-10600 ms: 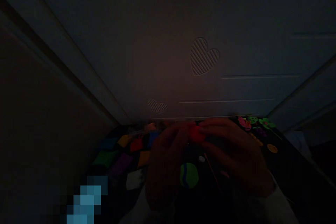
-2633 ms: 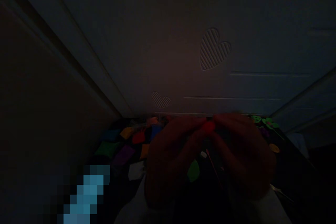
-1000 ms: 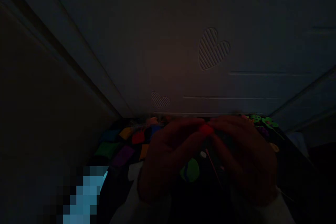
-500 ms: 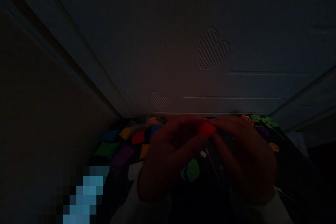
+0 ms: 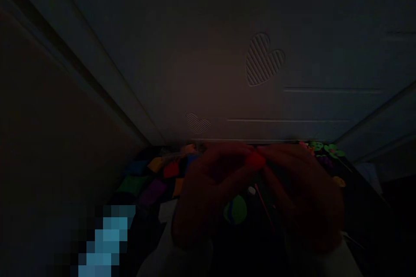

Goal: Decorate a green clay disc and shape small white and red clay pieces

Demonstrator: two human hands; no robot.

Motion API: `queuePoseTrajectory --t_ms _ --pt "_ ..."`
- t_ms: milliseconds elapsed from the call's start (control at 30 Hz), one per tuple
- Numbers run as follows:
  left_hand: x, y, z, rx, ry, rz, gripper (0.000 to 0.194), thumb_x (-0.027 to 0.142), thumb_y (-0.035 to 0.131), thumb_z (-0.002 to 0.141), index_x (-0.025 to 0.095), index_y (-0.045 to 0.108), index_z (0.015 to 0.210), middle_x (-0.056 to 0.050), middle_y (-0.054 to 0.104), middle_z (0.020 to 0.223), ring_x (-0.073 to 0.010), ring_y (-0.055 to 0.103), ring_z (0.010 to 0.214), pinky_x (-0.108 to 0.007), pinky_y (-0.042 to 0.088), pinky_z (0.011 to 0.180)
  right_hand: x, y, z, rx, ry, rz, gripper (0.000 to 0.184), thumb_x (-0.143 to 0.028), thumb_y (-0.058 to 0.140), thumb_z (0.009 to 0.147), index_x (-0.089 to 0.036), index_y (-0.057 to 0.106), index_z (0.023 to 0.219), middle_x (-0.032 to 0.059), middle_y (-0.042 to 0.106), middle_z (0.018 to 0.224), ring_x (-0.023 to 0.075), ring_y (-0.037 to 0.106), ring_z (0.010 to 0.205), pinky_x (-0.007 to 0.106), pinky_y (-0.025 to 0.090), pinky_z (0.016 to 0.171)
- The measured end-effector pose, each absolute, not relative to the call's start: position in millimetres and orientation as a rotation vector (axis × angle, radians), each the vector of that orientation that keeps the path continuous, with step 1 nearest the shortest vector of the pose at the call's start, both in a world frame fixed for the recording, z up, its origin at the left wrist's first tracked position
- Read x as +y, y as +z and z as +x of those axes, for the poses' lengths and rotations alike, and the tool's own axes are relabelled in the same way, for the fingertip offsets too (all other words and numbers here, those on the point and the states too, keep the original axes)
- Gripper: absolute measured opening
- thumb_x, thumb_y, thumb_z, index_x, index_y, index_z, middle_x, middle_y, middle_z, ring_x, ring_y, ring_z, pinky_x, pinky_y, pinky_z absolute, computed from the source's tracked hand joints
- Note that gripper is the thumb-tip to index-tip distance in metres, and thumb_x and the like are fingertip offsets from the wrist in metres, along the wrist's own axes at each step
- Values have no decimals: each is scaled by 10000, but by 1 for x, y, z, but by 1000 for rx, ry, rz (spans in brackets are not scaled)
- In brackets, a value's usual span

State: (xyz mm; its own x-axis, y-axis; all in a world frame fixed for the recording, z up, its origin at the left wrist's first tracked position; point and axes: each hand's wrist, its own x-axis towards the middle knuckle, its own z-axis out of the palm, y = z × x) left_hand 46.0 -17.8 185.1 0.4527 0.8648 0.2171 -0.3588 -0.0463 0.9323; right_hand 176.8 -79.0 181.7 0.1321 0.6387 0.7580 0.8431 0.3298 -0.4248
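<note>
The scene is very dark. My left hand (image 5: 208,194) and my right hand (image 5: 299,190) meet in front of me, fingertips pinched together on a small red lump (image 5: 255,160) that looks like soft clay. Both hands are closed round it. Below the hands lies a green ball with a blue mark (image 5: 235,210) on a black surface (image 5: 354,207). A thin pink stick (image 5: 263,203) and a small white bit (image 5: 251,190) lie just beside it.
Several coloured packets (image 5: 156,179) in orange, red, green, purple and white lie at the left on the black surface. Small green and pink shapes (image 5: 321,149) sit at the far right. A pale panel with heart reliefs (image 5: 264,58) rises behind. A blurred blue patch (image 5: 108,238) is lower left.
Almost nothing differs. My fingers have shifted slightly on the red lump, which stays between both hands at the same place.
</note>
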Motion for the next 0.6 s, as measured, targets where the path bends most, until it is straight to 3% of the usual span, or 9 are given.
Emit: queuePoseTrajectory --t_ms 333,467,600 --pt "-13 181 52 552 1036 1117 143 158 697 764 246 722 874 25 744 873 -123 691 826 -188 562 755 -79 181 180 -1523 -152 -1432 194 -198 587 842 -225 629 1029 49 672 1006 179 617 937 333 518 803" --pt "-5 183 56 602 1008 855 132 170 568 844 201 692 815 -8 719 819 -149 678 749 -255 582 689 -80 181 182 -1436 -76 -1405 279 -175 576 847 -251 596 1116 30 654 1051 164 612 948 312 508 807" --pt "-2 181 58 551 1006 817 118 181 557 846 186 669 809 -20 696 802 -154 664 736 -258 579 667 -80 181 182 -1322 12 -1322 96 -159 596 831 -234 621 886 9 664 958 148 616 899 293 494 777"
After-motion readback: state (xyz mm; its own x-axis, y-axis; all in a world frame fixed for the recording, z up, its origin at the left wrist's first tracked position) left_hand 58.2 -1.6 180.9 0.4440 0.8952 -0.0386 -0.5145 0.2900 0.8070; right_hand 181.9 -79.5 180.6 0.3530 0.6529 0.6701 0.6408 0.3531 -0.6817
